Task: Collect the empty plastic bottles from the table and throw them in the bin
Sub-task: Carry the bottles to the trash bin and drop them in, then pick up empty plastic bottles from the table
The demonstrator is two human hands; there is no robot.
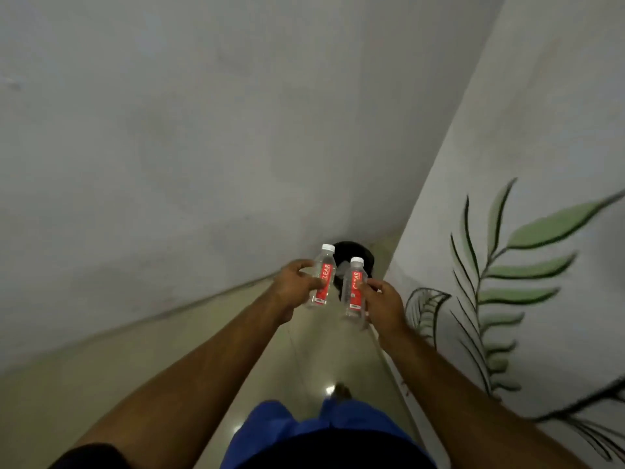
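My left hand (293, 283) grips a small clear plastic bottle (322, 276) with a red label and white cap, held upright. In my right hand (384, 303) is a second matching bottle (353, 288), also upright. Both arms are stretched forward. Behind and just beyond the two bottles stands a black bin (355, 254) on the floor in the corner, partly hidden by the bottles. Something pale shows inside its mouth.
A plain grey wall (169, 147) runs along the left. On the right is a white wall (507, 248) painted with green leaves. A narrow strip of glossy beige floor (321, 353) leads to the bin. My foot shows below.
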